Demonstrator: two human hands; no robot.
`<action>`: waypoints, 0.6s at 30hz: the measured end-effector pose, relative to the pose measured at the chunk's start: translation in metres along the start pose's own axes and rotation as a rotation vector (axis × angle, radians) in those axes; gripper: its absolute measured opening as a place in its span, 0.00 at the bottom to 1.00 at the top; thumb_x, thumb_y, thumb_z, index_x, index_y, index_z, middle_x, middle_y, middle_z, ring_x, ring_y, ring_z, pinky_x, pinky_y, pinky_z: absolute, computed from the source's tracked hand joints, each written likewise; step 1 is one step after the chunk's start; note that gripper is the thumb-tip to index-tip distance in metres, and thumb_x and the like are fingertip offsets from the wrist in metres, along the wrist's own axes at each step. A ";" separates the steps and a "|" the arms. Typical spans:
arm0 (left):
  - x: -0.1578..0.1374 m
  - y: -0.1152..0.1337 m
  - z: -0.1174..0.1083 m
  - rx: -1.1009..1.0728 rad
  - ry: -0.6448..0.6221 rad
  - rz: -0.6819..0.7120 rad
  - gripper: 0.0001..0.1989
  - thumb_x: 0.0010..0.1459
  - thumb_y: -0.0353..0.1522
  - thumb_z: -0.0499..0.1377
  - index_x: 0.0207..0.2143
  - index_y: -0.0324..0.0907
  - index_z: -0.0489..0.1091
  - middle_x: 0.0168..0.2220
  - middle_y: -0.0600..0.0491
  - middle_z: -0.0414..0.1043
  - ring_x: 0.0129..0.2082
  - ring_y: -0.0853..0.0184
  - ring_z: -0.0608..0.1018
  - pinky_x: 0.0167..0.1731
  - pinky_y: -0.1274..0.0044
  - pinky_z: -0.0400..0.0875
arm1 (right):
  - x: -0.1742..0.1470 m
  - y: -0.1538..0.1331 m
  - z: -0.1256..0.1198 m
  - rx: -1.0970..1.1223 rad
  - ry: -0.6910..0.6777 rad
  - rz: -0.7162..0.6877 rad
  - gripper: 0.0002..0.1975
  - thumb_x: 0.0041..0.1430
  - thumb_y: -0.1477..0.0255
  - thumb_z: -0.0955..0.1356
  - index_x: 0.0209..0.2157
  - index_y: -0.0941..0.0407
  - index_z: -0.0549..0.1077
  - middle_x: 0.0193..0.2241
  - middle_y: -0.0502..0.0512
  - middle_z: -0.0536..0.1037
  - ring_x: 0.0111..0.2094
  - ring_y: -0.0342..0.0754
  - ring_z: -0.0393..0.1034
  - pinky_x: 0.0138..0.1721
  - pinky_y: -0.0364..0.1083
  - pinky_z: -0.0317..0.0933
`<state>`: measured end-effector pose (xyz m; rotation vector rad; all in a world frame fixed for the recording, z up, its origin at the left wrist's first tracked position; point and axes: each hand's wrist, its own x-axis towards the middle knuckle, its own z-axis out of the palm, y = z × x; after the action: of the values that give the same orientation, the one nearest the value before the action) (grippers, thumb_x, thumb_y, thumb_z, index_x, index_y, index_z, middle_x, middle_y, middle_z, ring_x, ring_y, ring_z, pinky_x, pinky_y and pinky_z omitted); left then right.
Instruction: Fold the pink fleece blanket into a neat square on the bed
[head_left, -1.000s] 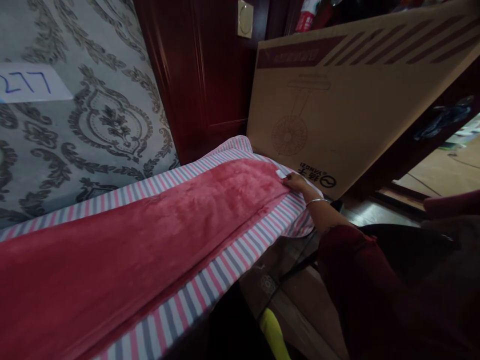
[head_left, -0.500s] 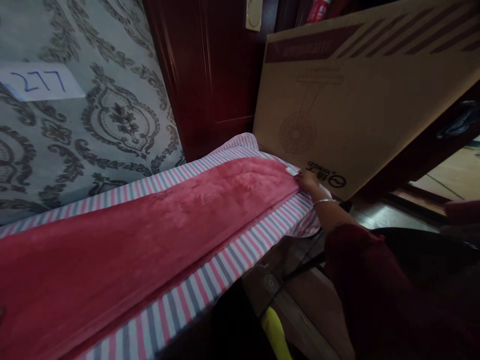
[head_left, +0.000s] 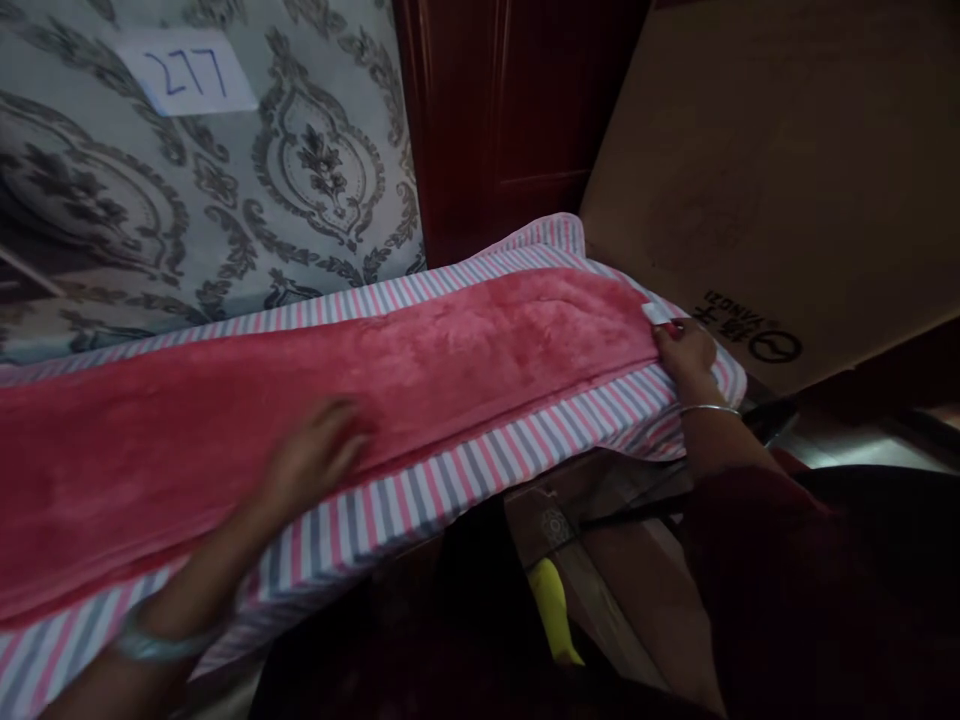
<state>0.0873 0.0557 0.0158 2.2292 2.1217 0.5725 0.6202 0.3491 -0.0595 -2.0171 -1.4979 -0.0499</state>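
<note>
A long, folded red plush blanket lies along a surface covered with a pink, grey and white striped cloth. At the blanket's right end, beside a white tag, my right hand is closed on its edge, with a silver bangle at the wrist. Over the near middle of the blanket is my left hand, blurred by motion, its fingers loosely bent and thumb apart. Nothing shows in it, and whether it touches the fabric is unclear. A pale bangle circles the left wrist.
A large cardboard box leans beyond the right end, next to a dark red wooden door. Patterned wallpaper with a paper marked 277 lines the far side. A yellow object sits low in front.
My left hand has come in from the left edge over the blanket. My right hand keeps hold of the blanket's end. The view has shifted, so things appear further right and higher.
</note>
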 end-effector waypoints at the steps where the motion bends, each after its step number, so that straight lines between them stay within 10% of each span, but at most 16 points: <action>1: 0.011 0.023 0.018 -0.017 -0.080 0.138 0.21 0.67 0.42 0.49 0.53 0.42 0.72 0.57 0.47 0.71 0.58 0.51 0.72 0.59 0.61 0.66 | -0.001 -0.001 -0.001 0.016 0.003 0.036 0.24 0.62 0.63 0.66 0.54 0.63 0.75 0.44 0.71 0.80 0.48 0.64 0.74 0.49 0.57 0.65; 7: 0.073 0.131 0.084 0.058 -0.168 0.439 0.16 0.65 0.33 0.59 0.53 0.38 0.71 0.52 0.40 0.72 0.52 0.55 0.75 0.52 0.63 0.72 | -0.001 -0.005 -0.004 0.084 0.015 0.072 0.21 0.60 0.65 0.67 0.51 0.63 0.77 0.42 0.68 0.80 0.47 0.61 0.74 0.49 0.54 0.65; 18: 0.080 0.130 0.106 0.174 -0.142 0.472 0.15 0.67 0.24 0.50 0.51 0.39 0.72 0.49 0.43 0.74 0.48 0.57 0.75 0.51 0.64 0.72 | 0.009 0.008 0.011 0.241 0.116 0.091 0.18 0.60 0.68 0.65 0.48 0.61 0.76 0.42 0.68 0.79 0.45 0.60 0.72 0.50 0.56 0.64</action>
<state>0.2421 0.1482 -0.0295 2.7906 1.6368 0.2260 0.6266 0.3605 -0.0681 -1.8535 -1.2740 0.0477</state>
